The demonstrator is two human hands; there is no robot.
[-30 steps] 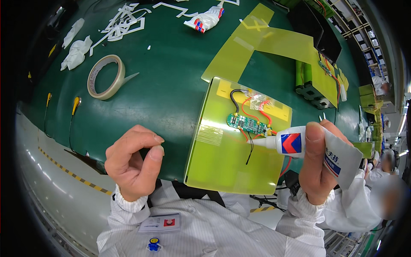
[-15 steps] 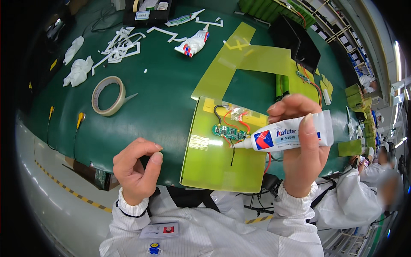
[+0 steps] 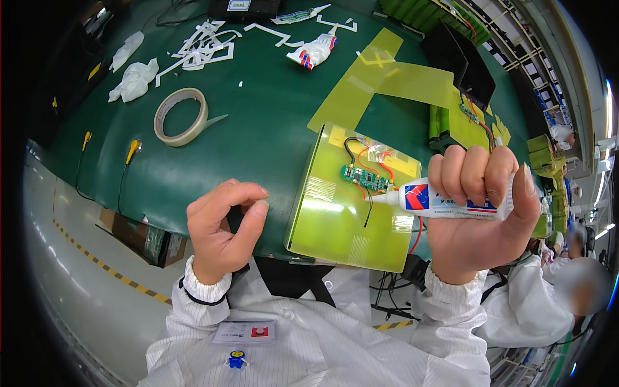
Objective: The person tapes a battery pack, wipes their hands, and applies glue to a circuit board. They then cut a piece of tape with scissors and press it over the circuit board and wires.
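Observation:
My right hand [image 3: 480,213] is closed around a white tube of glue [image 3: 419,197] with red and blue marks. Its nozzle points left, over a yellow-green battery pack [image 3: 322,226] at the table's near edge. The tip is close to the lower right of a small green circuit board [image 3: 365,178]; whether it touches the pack I cannot tell. Red and black wires run from the board, and clear tape strips lie on the pack. Left of the pack, my left hand [image 3: 225,226] hovers with curled fingers, thumb and forefinger almost meeting, nothing visible between them.
A roll of masking tape [image 3: 161,122] lies left on the green table [image 3: 258,142]. Beyond are white paper strips [image 3: 203,48], crumpled tissues [image 3: 135,80] and another glue tube [image 3: 314,51]. Yellow sheets [image 3: 361,84] lie past the pack; a second pack [image 3: 461,132] stands right. A co-worker's sleeve [image 3: 522,303] shows at right.
My right fingers have wrapped down over the glue tube, where before they were raised and looser. The view has shifted, so table items appear farther right and higher. My left hand keeps its pose.

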